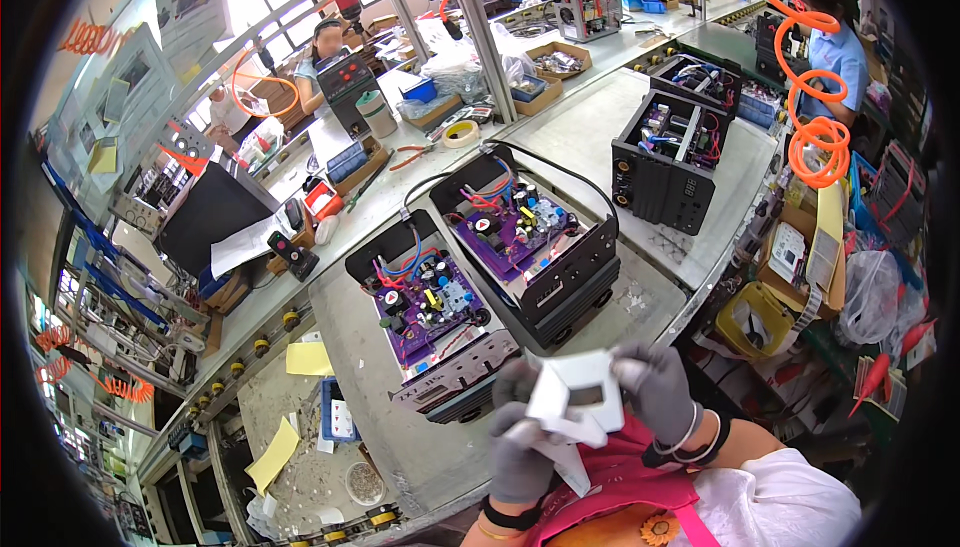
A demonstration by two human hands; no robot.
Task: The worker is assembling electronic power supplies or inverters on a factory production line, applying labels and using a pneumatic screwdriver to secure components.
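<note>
- Left: open-topped unit [457,365], purple circuit board [428,309] showing.
- Left hand [518,452], grey-gloved: fingers pinching left side of white bent part [549,394].
- White bent part: held up between both hands, near pink apron [640,467].
- Right hand [657,389], also gloved: fingers pinching its right corner.

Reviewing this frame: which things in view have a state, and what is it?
White piece: tilted, gripped
Left hand: gloved, closed on white piece
Right hand: gloved, closed on white piece
Left purple-board unit: open-topped, insides exposed
Right purple-board unit: open-topped, insides exposed
Nearer black unit: upright, open-topped
Tape roll: lying flat
Orange coiled hose: hanging
</note>
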